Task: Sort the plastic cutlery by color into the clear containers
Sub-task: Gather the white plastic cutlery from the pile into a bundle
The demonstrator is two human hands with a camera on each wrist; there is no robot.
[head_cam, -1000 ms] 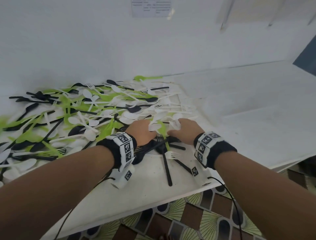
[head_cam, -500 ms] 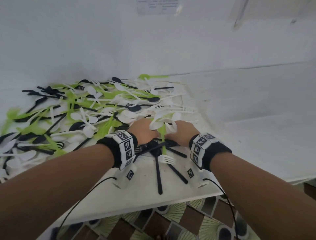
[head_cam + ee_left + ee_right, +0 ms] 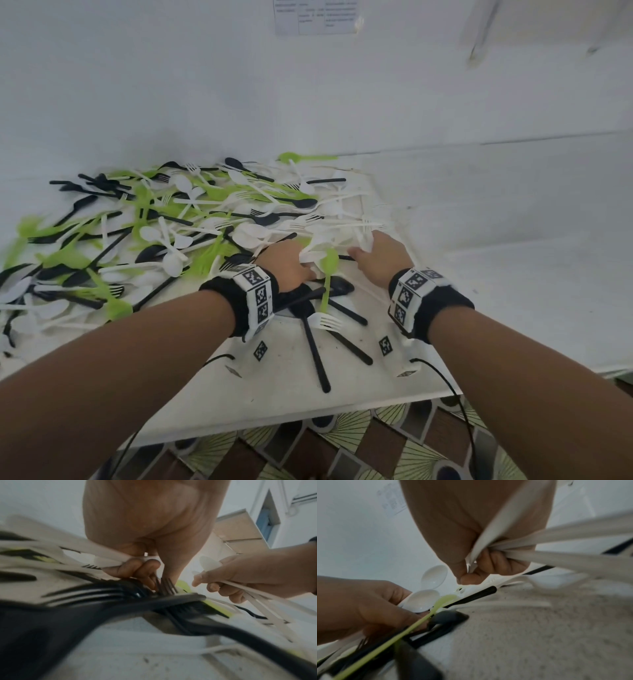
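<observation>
A heap of white, black and green plastic cutlery [image 3: 191, 226] covers the left and middle of the white table [image 3: 513, 212]. My left hand [image 3: 291, 263] sits at the heap's near edge, its fingers curled round a bunch of white cutlery [image 3: 106, 555]. My right hand [image 3: 380, 257] is just to its right and grips several white handles [image 3: 539, 547]. A green spoon [image 3: 327, 270] lies between the hands, over black forks and spoons [image 3: 315, 339]. No clear container is in view.
The table's near edge [image 3: 308, 421] runs just below my wrists, with a patterned floor [image 3: 359, 452] beneath. A white wall [image 3: 239, 96] with a paper notice [image 3: 315, 17] stands behind the heap. Cables trail from both wrist cameras.
Both hands have gathered white pieces from the heap's near edge and have drawn slightly apart. The green spoon between them now lies uncovered.
</observation>
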